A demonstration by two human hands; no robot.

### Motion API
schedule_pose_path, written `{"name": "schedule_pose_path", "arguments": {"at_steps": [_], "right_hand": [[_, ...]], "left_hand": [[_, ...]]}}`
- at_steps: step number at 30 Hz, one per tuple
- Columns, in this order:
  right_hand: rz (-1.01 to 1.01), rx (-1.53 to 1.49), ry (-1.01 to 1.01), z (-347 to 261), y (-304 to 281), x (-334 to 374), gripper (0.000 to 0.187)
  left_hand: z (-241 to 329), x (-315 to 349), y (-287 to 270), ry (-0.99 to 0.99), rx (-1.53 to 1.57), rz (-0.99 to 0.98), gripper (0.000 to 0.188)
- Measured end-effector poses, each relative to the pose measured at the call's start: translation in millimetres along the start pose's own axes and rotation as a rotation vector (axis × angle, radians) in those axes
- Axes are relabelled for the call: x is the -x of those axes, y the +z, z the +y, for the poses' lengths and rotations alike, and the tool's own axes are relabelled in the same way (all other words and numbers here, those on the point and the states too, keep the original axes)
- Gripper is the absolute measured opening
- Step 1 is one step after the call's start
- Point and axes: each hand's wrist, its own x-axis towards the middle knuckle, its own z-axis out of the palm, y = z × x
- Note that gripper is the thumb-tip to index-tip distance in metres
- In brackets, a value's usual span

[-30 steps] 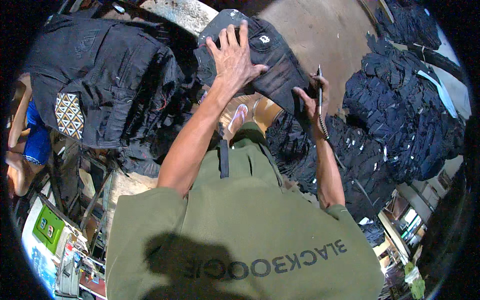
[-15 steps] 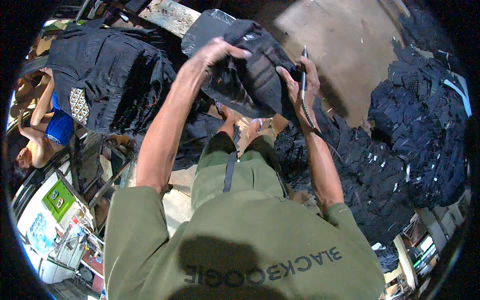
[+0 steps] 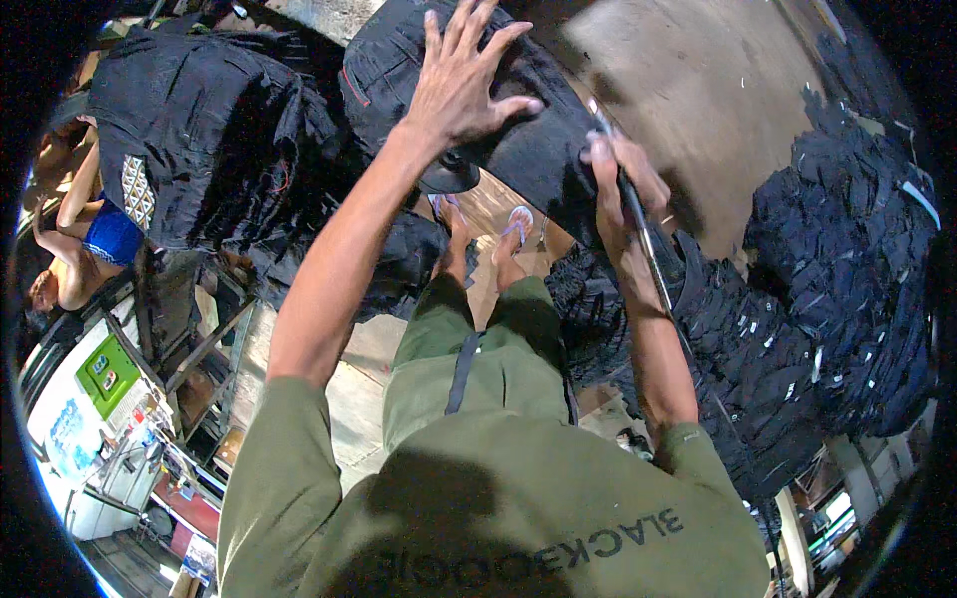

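A dark garment [image 3: 538, 154] lies spread in front of me, with pocket-like seams and a small red mark at its left side. My left hand [image 3: 454, 90] rests on it, fingers stretched wide and holding nothing. At the garment's right edge, my right hand [image 3: 630, 179] is closed around a slim pen-shaped tool [image 3: 638, 217], dark with a shiny shaft. Its light tip points up and away from me, and a thin cord appears to run back along my forearm. Motion blurs this hand and the tool's tip.
A heap of black garments [image 3: 189, 140] is stacked at left. Another large pile of dark cloth pieces [image 3: 837, 269] with small white tags fills the right. A brown board surface [image 3: 688, 90] lies beyond my right hand. Another person [image 3: 75, 244] in blue is at far left.
The bunched garment has been laid out flatter. My left hand has let go of its fold and spread open on top. My right hand has shifted slightly downward with the tool.
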Motion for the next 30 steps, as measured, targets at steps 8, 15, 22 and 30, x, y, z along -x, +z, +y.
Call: {"name": "schedule_pose_path", "arguments": {"at_steps": [8,15,22,30], "right_hand": [[-0.151,0.086,-0.152,29,28,-1,0.031],[-0.202,0.105,-0.163,33,36,-9,0.032],[-0.19,0.064,-0.159,34,36,-10,0.031],[-0.181,0.073,-0.12,29,27,-7,0.03]], "left_hand": [[-42,-20,32,-0.05,0.054,0.1,0.081],[-41,-20,33,-0.065,0.071,0.101,0.079],[-40,-21,34,-0.068,0.074,0.112,0.078],[-35,-21,33,-0.061,0.052,0.138,0.076]]}}
